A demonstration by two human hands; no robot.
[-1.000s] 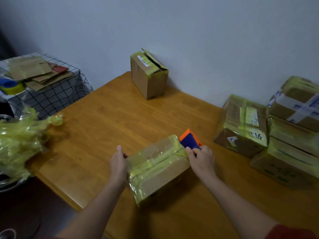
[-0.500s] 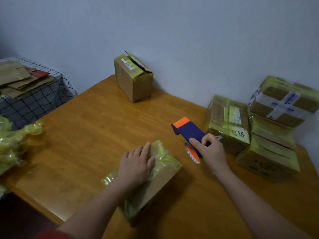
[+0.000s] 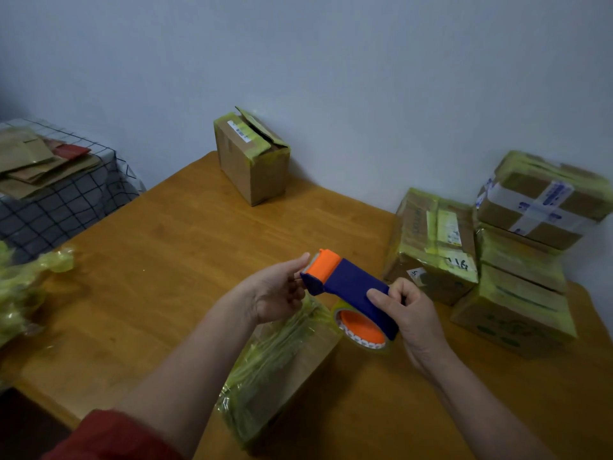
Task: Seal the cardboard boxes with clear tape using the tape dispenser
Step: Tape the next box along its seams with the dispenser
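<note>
Lifted off the cardboard box (image 3: 282, 366) since the earlier frame and brought to the orange nose of the tape dispenser (image 3: 348, 283): left hand (image 3: 275, 293) fingers (image 3: 298, 262), pinching the tape end or merely touching, hard to tell. Held above the box on the desk (image 3: 149, 260) by right hand (image 3: 411, 313) fingers curled round the blue body. Probably freeing the loose end; next, draw tape out onto a seam.

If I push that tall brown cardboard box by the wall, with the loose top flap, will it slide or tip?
The tall brown cardboard box looks tall for its base, so a high push may tip it; a low push probably slides it on the smooth wooden table. Its raised top flap would likely flex.
</note>
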